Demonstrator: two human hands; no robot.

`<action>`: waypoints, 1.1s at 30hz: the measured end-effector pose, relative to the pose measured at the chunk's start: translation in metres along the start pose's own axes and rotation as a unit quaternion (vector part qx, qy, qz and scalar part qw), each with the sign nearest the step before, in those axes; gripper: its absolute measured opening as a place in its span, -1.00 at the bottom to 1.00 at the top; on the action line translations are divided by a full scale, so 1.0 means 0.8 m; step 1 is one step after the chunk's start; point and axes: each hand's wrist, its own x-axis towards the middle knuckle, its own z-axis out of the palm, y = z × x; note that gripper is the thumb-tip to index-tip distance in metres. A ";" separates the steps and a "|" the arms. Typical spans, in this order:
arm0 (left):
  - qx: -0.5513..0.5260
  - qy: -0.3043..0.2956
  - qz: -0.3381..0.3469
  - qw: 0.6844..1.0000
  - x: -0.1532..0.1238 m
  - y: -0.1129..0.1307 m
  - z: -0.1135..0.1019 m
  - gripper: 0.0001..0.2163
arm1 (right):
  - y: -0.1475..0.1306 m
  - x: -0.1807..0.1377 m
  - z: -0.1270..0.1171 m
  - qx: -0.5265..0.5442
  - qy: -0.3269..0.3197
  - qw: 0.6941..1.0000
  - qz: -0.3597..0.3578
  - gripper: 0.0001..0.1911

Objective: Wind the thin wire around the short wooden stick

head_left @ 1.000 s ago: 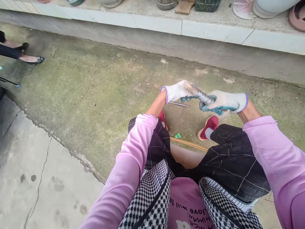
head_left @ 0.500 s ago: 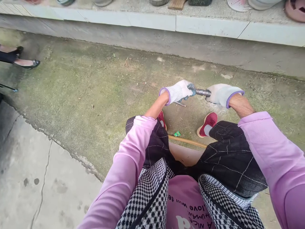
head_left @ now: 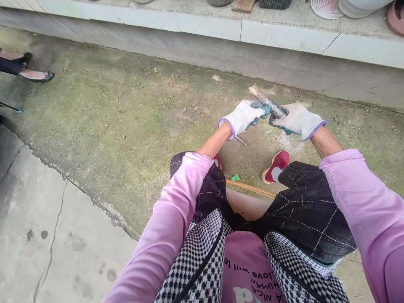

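1. Short rod wound with silvery wire (head_left: 273,107) is held in mid-air between both hands, out in front of the knees. It is tilted, with its pale bare end (head_left: 253,89) pointing up and away beyond the left grip.
2. Left hand (head_left: 244,115), in a white knit glove with teal-coated fingers, is closed around the rod on the near-left side of the wire winding. Its fingers are fully curled, with no gap showing.
3. Right hand (head_left: 298,119), in the same kind of glove, is clamped on the lower end of the rod. That end is hidden inside the fist.
4. The two grips sit almost touching, with only a short run of winding exposed between them. My read: a close two-handed hold like this keeps a short, slippery piece from turning or sliding. The tilt keeps the bare end clear of both gloves.
5. Just below the left grip, a thin grey metal rod (head_left: 240,140) lies loose on the mossy concrete ground (head_left: 126,109).
6. Below the right grip is a red slip-on shoe (head_left: 277,165). Nearer the body are a small green scrap (head_left: 235,177) and a tan hose-like tube (head_left: 252,189) running across between the legs.
7. Well apart, far left of the grips, is another person's foot in a black flat shoe (head_left: 44,77). Beyond the grips there is a pale tiled step (head_left: 208,29).
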 end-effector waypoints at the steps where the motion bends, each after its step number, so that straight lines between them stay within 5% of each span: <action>1: -0.002 -0.002 -0.002 1.000 0.001 0.000 -0.001 -0.77 | 0.002 -0.001 0.001 0.042 -0.014 0.999 -0.010 -0.69; 5: -0.030 -0.035 0.017 0.999 -0.002 0.006 -0.006 -0.74 | 0.011 -0.011 0.004 0.188 -0.118 0.974 -0.040 -0.57; 9: -0.076 -0.039 0.029 0.996 -0.003 0.010 -0.005 -0.92 | 0.010 -0.016 0.009 0.254 -0.184 0.947 -0.064 -0.40; 12: -0.102 0.024 0.013 0.994 0.003 0.007 -0.001 -0.83 | -0.003 -0.014 0.017 0.208 -0.080 0.972 -0.078 -0.57; 14: -0.115 0.060 -0.007 0.992 0.007 0.004 0.003 -0.71 | -0.017 -0.015 0.023 0.076 0.036 0.995 -0.060 -0.72; 17: -0.130 0.082 -0.031 0.988 0.010 0.002 0.009 -0.59 | -0.038 -0.020 0.031 -0.166 0.142 0.976 -0.021 -0.78; 20: -0.139 0.072 -0.043 0.987 0.009 0.003 0.012 -0.55 | -0.050 -0.024 0.031 -0.253 0.155 0.955 -0.004 -0.74; 23: -0.135 0.047 -0.035 0.989 0.006 0.006 0.010 -0.63 | -0.047 -0.024 0.020 -0.163 0.152 0.975 0.002 -0.84; 26: -0.124 0.019 -0.018 0.992 0.001 0.007 0.007 -0.76 | -0.031 -0.020 0.006 0.079 0.123 0.989 0.004 -0.81; 29: -0.112 -0.005 -0.007 0.994 0.000 0.006 0.007 -0.78 | -0.016 -0.017 -0.005 0.272 0.079 0.959 -0.002 -0.63; 33: -0.094 -0.038 -0.003 0.995 0.010 -0.005 0.010 -0.88 | -0.005 -0.027 -0.016 0.371 0.004 0.925 -0.075 -0.51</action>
